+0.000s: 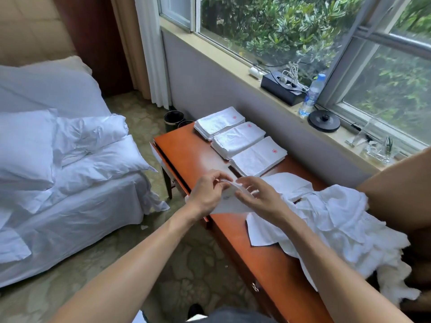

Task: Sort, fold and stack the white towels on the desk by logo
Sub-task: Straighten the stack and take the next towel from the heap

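Left hand, right hand: bare, forearms uncovered. Dark grey garment at lower frame edge; black shoe toe beside it.

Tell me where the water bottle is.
In the head view, upper right, the water bottle stands on the windowsill, between the black box and the round black kettle base.
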Demonstrator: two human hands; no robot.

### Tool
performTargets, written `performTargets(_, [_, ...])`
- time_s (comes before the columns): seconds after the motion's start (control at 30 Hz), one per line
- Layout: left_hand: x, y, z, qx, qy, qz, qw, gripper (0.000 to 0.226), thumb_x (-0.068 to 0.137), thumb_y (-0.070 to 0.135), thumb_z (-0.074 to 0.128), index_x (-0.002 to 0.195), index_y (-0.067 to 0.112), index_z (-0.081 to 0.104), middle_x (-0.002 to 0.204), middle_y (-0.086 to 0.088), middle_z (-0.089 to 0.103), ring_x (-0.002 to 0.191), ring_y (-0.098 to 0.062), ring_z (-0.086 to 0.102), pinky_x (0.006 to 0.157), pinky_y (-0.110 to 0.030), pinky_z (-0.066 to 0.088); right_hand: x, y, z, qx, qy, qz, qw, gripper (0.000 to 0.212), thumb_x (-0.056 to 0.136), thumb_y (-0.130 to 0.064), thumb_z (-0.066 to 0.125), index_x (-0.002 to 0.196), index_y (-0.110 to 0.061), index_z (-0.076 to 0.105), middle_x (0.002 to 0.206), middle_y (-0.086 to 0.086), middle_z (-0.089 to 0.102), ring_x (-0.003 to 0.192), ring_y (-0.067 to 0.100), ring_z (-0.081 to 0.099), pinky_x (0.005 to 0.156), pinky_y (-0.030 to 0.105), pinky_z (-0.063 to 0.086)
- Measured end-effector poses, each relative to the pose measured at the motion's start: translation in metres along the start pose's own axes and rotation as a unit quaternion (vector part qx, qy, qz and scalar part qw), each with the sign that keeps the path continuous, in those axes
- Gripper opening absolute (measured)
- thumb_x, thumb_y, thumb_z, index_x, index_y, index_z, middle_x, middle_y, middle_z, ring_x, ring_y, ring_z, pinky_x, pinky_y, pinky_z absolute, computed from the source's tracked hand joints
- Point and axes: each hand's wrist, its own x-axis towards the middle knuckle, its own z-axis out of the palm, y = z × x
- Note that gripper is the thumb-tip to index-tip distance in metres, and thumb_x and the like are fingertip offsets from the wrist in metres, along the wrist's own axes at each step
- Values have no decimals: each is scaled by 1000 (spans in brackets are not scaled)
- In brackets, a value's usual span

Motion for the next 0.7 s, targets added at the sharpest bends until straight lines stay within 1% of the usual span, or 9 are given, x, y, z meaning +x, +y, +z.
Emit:
performTargets(0.07, [4,-4,-16,-5,16,15,1000,16,96,13,69,94,29,71,94,15,68,83,8,61,71,-5,43,19,-14,15,-7,-8,-34,999,23,93,-34,75,115,-28,69,107,-11,64,98,5,61,80,24,51])
performTargets(0.17, [10,-11,-42,-30,50,9,998,16,93,14,74,102,25,67,90,12,67,80,4,62,70,-9,46,46,-31,37,-23,-6,-68,997,11,97,-34,71,102,-24,68,100,-8,67,91,6,62,73,25,49])
performTargets(0.27, [15,-24,-69,-35,61,-15,997,22,94,22,75,113,26,63,95,10,67,87,0,63,75,-13,49,70,-49,53,-24,2,-83,996,9,102,-35,63,101,-28,68,96,-10,69,87,2,62,69,27,50])
performTargets(0.37, [23,-47,-86,-16,-27,-75,997,15,95,35,72,109,35,65,94,19,71,88,5,65,71,-10,46,90,-60,57,-17,0,-88,996,6,102,-34,59,103,-34,65,94,-22,64,90,-8,59,66,18,43])
performTargets(0.4, [25,-56,-85,3,-60,-90,994,9,97,37,70,103,32,67,90,17,71,85,1,65,69,-15,46,96,-60,55,-13,-3,-83,996,6,103,-33,59,104,-35,65,94,-25,63,92,-10,58,66,16,41])
performTargets(0.47, [31,-75,-78,18,-99,-108,989,28,100,42,63,94,16,67,86,5,70,81,-12,63,69,-26,42,108,-57,51,-12,-8,-68,998,9,104,-30,59,106,-35,66,93,-26,63,93,-12,57,67,13,42])
performTargets(0.57, [43,-99,-60,-8,-115,-160,980,40,100,50,60,78,16,58,67,18,60,62,2,52,62,-24,39,128,-41,46,-17,-5,-40,999,12,106,-30,56,111,-29,67,96,-14,68,88,-2,60,72,20,46])
performTargets(0.63, [54,-114,-49,-7,-134,-205,970,36,100,49,60,81,18,61,70,20,61,65,1,55,65,-29,43,141,-26,44,-12,0,-8,1000,15,106,-30,56,113,-27,69,102,-8,72,91,8,62,78,27,49])
performTargets(0.7, [66,-128,-40,-6,-178,-233,956,29,99,45,62,98,18,69,90,12,71,80,-4,64,73,-28,49,155,-10,43,-6,4,15,1000,16,106,-31,58,115,-26,71,107,-8,73,97,11,63,80,25,48])
